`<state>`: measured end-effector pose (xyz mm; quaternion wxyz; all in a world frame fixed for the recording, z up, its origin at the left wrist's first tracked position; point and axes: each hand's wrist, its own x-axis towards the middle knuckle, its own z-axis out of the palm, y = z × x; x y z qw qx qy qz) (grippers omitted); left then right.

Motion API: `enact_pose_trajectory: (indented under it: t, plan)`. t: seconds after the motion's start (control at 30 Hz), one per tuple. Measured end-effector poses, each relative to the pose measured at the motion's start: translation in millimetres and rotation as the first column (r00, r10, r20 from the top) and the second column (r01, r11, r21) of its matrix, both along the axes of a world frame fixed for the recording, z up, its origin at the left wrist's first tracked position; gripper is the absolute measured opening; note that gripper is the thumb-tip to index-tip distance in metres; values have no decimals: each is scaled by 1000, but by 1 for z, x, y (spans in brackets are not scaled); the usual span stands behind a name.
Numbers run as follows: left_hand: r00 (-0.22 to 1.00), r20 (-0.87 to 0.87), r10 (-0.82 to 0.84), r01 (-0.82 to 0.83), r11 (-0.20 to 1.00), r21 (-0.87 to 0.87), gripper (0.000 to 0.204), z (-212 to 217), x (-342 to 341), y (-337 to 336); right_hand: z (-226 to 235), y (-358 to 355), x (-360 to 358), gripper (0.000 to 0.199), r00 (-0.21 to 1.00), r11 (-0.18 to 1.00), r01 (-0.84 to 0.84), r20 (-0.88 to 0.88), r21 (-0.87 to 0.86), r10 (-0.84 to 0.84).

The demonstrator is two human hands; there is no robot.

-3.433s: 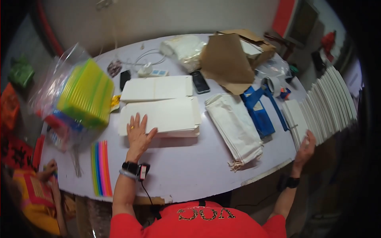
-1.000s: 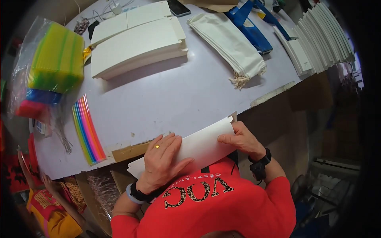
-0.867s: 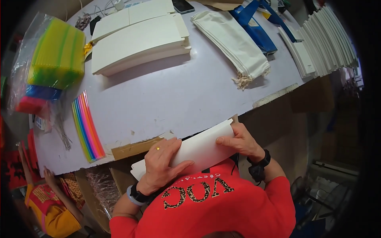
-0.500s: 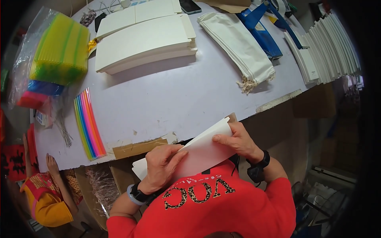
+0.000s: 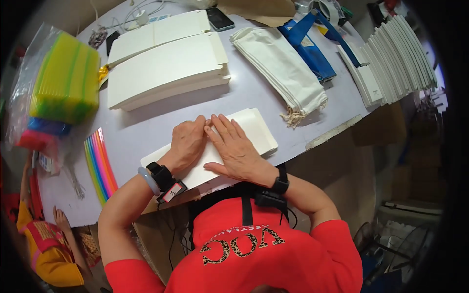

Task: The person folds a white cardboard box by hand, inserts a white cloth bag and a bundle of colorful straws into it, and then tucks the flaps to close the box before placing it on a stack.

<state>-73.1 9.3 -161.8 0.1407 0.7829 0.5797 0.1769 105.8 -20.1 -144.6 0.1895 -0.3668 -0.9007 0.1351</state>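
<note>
You pressed both hands, left [image 5: 188, 141] and right [image 5: 234, 149], flat and open on the white flat carton blank [image 5: 259, 128] at the table's [image 5: 146, 122] near edge, judging by this creasing it; next needs firm pressure along the fold.

Both hands [image 5: 215, 146] (flat) on white card [image 5: 254, 129]

Red short-sleeved shirt with leopard-print lettering, black straps on both wrists, a pale bangle on the left

White flat box [image 5: 254, 129] on pale lilac-grey table [image 5: 146, 124]; left of it rainbow-striped strips [image 5: 100, 163], neon yellow-green stack [image 5: 66, 83]; beyond it cream bags [image 5: 281, 66], blue folder [image 5: 312, 53].
</note>
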Motion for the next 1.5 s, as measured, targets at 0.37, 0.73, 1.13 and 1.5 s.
enact_pose_trajectory:
  t: [0.37,0.73,1.13,1.5]
  plan:
    - [996,-87,-6,9,999,36,37,25,-8,-32,-30,4,0,79,995,995,85,52,-56,-82]
    - [967,-226,-119,111,993,-46,69,16,-15,-81,-16,40,66,66,954,963,261,131,66,-268]
    - [878,423,224,174,673,-719,32,58,-34,-62,-41,27,90,60,881,872,450,-252,193,-399]
    - [585,804,110,-205,979,15,17,118,2,-95,149,40,49,61,286,946,-269,-953,-182,-101]
